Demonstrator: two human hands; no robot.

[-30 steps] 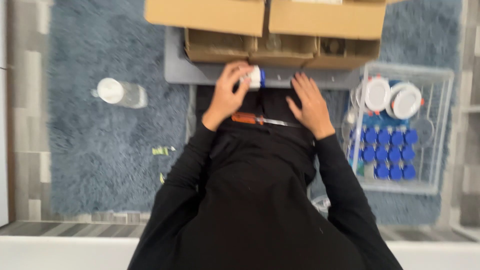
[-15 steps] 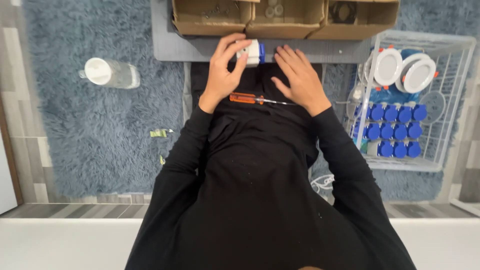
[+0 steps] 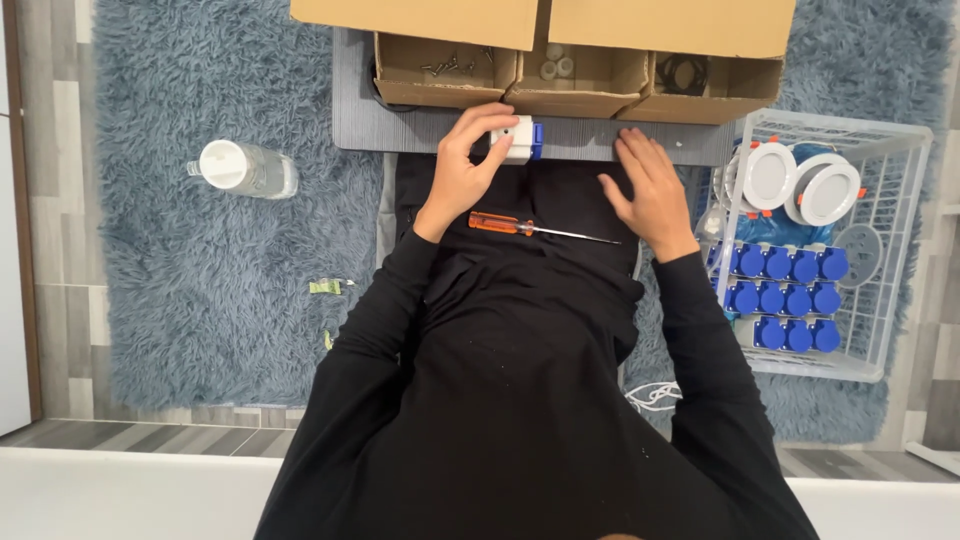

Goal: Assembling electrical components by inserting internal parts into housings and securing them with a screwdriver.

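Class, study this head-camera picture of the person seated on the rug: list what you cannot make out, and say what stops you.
- Underside of the white and blue part: head view, covered by the left hand.
- What lies under the right hand: hidden by its flat palm.
- Contents of the cardboard box: small pieces in three compartments, too small to identify, partly covered by the flaps.
- Lower items in the white wire basket: hidden beneath the blue caps.

Small box (image 3: 517, 139) in left hand (image 3: 468, 165): white with blue end; screwdriver (image 3: 530, 227): orange handle, silver shaft; sleeves and lap: black; rug (image 3: 200, 290): fluffy grey-blue; mat (image 3: 400, 128): grey; cardboard boxes (image 3: 560, 60): brown; wire basket (image 3: 890, 250): white; blue parts (image 3: 785, 295) in rows, two round white lamps (image 3: 795, 182); bottle (image 3: 245, 169): clear, white cap
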